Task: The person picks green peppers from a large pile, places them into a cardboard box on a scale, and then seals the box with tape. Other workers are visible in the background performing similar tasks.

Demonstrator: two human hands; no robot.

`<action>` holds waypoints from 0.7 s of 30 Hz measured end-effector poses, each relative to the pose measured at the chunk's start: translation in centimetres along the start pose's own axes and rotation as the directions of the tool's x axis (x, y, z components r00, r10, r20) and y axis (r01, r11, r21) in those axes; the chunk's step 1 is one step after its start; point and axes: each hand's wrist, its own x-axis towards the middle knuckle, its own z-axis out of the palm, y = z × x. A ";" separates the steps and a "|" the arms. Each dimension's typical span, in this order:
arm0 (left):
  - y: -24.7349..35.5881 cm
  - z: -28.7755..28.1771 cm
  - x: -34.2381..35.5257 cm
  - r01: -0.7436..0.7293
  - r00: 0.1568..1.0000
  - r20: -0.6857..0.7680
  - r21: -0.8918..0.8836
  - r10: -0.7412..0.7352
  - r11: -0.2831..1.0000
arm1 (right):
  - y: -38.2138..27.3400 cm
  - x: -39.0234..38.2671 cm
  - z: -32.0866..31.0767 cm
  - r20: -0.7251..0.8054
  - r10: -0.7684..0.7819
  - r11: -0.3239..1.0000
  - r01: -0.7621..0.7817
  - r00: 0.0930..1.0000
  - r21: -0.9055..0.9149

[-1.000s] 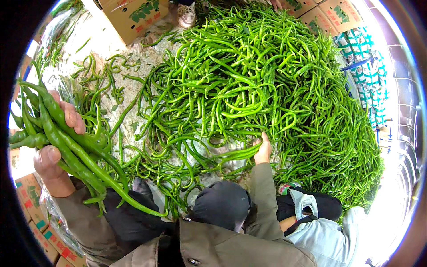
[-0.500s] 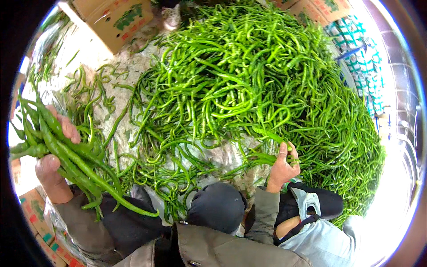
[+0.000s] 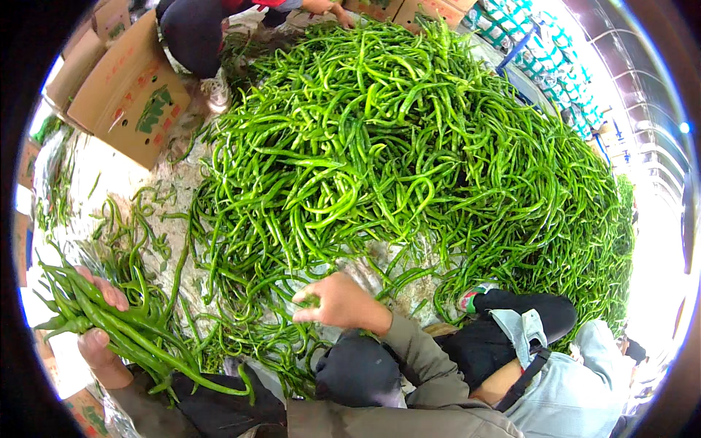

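1. Left hand [image 3: 101,352] is clamped on a bundle of long green peppers [image 3: 135,339], its thumb on the near side and its fingertips curled over the far side.
2. That bundle sits at the left of the view, above the dark trouser leg; the peppers lie roughly side by side, several tips fanning out past the thumb and one long curved pepper reaching toward the lower middle.
3. Right hand [image 3: 345,301] is over the near edge of the heap, its back upward and its digits pointing left. Thumb and forefinger stand slightly apart with a bit of green showing between them; I cannot tell whether that is a pepper in the grasp or one lying behind.
4. Brown sleeves [image 3: 422,349] cover the forearms, and a dark knee [image 3: 358,374] shows just below the right hand.
5. One large heap of green peppers [image 3: 409,139] fills the middle and right, spread over a pale, soiled ground covering [image 3: 169,257].
6. Loose peppers [image 3: 125,228] are scattered left of the heap.
7. At upper left stands a cardboard box [image 3: 128,98] with red and green printing; beside it is a co-worker's dark trouser leg [image 3: 193,36].
8. Another person in a pale blue garment [image 3: 566,390] is at lower right, near the heap.
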 end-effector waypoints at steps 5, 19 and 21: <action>-0.6 1.8 0.7 0.011 1.000 0.005 -0.028 -0.011 1.000 | 6.8 -2.2 -2.3 -0.446 0.272 0.960 -0.272 0.853 0.065; -2.4 2.3 1.8 0.052 0.999 0.004 0.112 -0.052 0.992 | 18.6 -4.9 -12.7 -0.708 0.535 0.821 -0.087 0.461 0.565; -2.7 1.9 1.9 0.066 0.998 -0.013 0.151 -0.065 0.986 | 20.1 -3.8 -16.5 -0.753 0.588 0.809 -0.227 0.295 0.542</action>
